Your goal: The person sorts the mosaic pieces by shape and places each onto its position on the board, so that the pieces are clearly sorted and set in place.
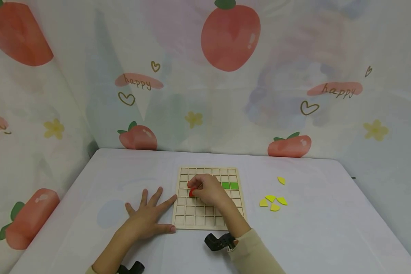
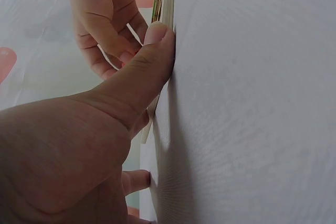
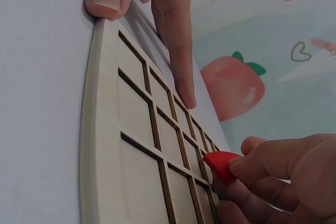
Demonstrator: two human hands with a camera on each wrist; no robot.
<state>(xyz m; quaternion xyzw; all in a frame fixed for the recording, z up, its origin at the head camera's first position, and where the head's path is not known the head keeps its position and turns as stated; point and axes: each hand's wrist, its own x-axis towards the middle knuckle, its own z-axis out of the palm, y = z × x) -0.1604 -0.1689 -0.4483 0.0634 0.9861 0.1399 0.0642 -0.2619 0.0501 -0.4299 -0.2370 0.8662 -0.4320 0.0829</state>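
Observation:
A pale wooden grid board [image 1: 185, 220] lies flat, split into small square cells. Over its left half my right hand [image 1: 209, 189] pinches a small red piece with a curved edge [image 3: 220, 165] between thumb and fingers, close above the cells. Another bit of red [image 1: 188, 185] shows just past those fingertips. Two green squares [image 1: 230, 185] sit side by side in cells at the board's right side. My left hand [image 1: 147, 217] rests spread on the table, its thumb at the board's near left corner and index fingertip at the left edge.
Several yellow fan-shaped pieces [image 1: 270, 198] lie loose on the white table [image 1: 308, 228], right of the board. A printed curtain [image 1: 178, 91] stands behind the table and along its left side. Black wrist cameras [image 1: 219, 242] sit at both wrists.

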